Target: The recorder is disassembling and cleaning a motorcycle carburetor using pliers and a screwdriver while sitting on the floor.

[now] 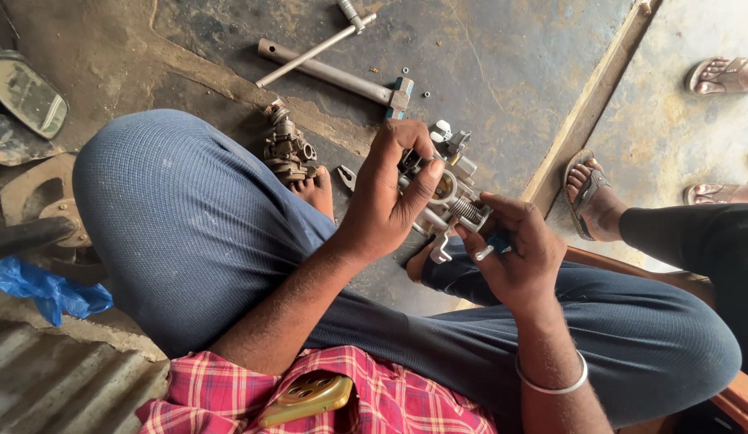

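Observation:
A grey metal carburetor (448,186) with a coiled spring on its side is held above my knees. My left hand (386,197) grips its left side, thumb lying across the body. My right hand (515,253) holds its lower right end, with a small blue-handled tool (498,241) pinched in the fingers and a ring on one finger. A metal bangle sits on my right wrist. Both hands touch the carburetor.
A second, dirty carburetor (287,149) lies on the concrete floor by my foot. A long socket wrench (334,75) and small nuts lie beyond it. Pliers (346,177) rest nearby. Another person's sandalled feet (591,197) stand at right. A mirror (24,95) and blue plastic bag (44,291) sit at left.

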